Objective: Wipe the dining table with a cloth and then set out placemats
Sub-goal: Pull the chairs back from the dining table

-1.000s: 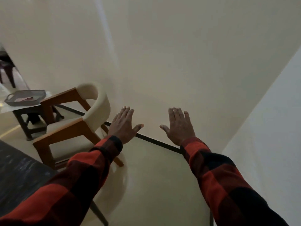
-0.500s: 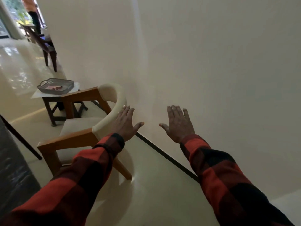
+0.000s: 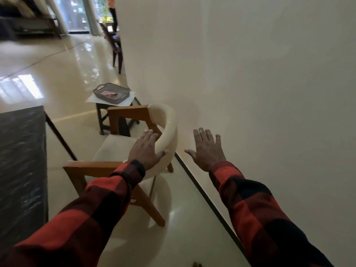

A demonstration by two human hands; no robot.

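No readable writing or brand shows anywhere. Both hands are raised w/ backs toward the camera, fingers straight and spread, thumbs out; both hold nothing. Left hand (image 3: 147, 149) sits in front of the curved cream padded backrest of a wooden-framed armchair w/ cream seat (image 3: 123, 149); can't tell if palm actually touches the backrest or is just over it. Right hand (image 3: 207, 149) is up in front of the plain cream wall (image 3: 250, 83), apart from the chair; contact w/ wall can't be told. Both arms wear red-and-black check sleeves (image 3: 100, 205). Dark stone-look counter (image 3: 21, 160) w/ black angled leg fills the left edge, chair just beside it; its top shows only as blurred dark surface. Beyond the chair, a small dark wooden side counter (image 3: 107, 114) carries a white sheet and, on that, a grey woven-plastic tray w/ handles (image 3: 110, 92); inside the tray lies a flat pinkish-red folded cloth-like item (image 3: 108, 93), too small to tell cloth from placemat. Glossy cream tiled floor (image 3: 63, 74) w/ window glare. A thin dark strip (image 3: 204, 195) runs along the wall base. Far back: a dark wooden chair (image 3: 115, 45) by the wall corner and a person's legs + orange top (image 3: 111, 6) near a bright window.
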